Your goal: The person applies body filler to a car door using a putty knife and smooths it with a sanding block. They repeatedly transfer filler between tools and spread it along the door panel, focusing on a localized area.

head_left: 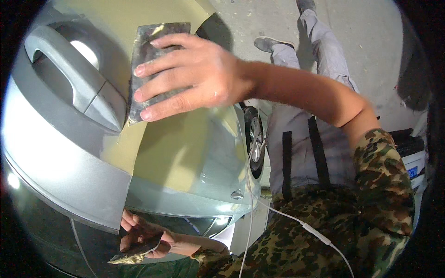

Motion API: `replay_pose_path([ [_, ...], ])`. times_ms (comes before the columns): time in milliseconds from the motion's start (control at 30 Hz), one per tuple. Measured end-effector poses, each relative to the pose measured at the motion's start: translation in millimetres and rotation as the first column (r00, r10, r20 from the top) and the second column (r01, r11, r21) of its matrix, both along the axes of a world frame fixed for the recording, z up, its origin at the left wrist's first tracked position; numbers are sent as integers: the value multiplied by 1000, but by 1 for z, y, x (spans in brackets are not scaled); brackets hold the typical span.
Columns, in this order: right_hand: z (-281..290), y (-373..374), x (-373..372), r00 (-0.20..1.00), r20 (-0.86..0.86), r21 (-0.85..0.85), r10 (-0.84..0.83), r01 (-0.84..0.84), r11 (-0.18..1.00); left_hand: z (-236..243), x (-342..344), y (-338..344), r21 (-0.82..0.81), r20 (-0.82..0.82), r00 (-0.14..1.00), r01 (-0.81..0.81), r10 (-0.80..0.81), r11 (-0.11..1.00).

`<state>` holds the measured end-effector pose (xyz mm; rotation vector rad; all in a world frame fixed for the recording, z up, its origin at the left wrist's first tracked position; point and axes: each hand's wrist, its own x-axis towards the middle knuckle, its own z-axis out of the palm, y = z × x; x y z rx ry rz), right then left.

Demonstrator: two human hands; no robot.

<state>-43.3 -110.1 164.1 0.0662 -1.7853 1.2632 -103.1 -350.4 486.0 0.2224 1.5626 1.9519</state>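
My right hand (197,76) grips a flat, dark, rectangular putty spreader (157,60), fingers spread across its face and thumb hidden. Yellowish putty marks its top and lower corner. The spreader lies against or just over the car door beside the grey door handle (69,69); exact contact cannot be told. Dull yellow filler (171,153) covers much of the panel around it. Lower down, by the dark window glass (51,236), my left hand (153,238) holds a second thin plate (134,257) smeared with yellow putty, tilted and seen nearly edge-on.
The silver door panel (69,134) ends at an edge beside the pale green panel (185,204). A car wheel (255,136) stands beyond. A white cable (287,217) hangs across my front. My shoes (273,44) stand on the grey floor (245,18).
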Motion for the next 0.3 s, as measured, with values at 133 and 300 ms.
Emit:
replay_pose_path([
  [133, 11, -37, 11, 995, 66, -153, -71, 81, 985, 4, 0, -2, 40, 59, 998, -13, 11, 999],
  [300, 28, -60, 22, 974, 169, -216, -153, 188, 958, 1, -1, 1, 6, 30, 999, 10, -10, 1000],
])
